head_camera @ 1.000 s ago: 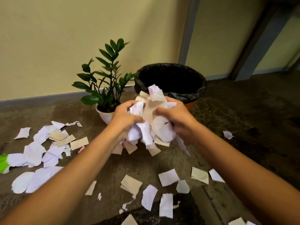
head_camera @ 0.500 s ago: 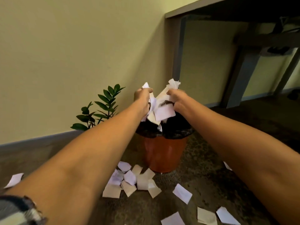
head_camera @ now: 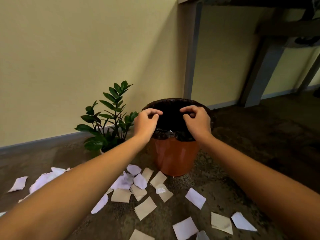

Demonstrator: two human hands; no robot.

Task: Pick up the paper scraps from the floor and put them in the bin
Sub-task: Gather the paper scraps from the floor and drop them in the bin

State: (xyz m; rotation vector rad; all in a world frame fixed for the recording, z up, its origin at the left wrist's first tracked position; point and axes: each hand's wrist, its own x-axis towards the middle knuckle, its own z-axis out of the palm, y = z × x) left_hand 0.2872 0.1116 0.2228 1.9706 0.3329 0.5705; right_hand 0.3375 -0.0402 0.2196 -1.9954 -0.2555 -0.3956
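Paper scraps (head_camera: 121, 195) strewn on floor just before the bin (head_camera: 174, 158). Over the bin's mouth: left hand (head_camera: 146, 122) and right hand (head_camera: 197, 122), both empty, fingers loosely curled. Looks like the dropping step, nothing in grasp; next calls for reaching down before the bin and gathering a handful.

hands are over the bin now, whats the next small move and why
Probably lower both hands to the scraps heaped just in front of the bin and scoop up a handful. The left hand and right hand hover over the bin's mouth with loosely curled fingers, holding nothing, while many scraps lie on the floor.
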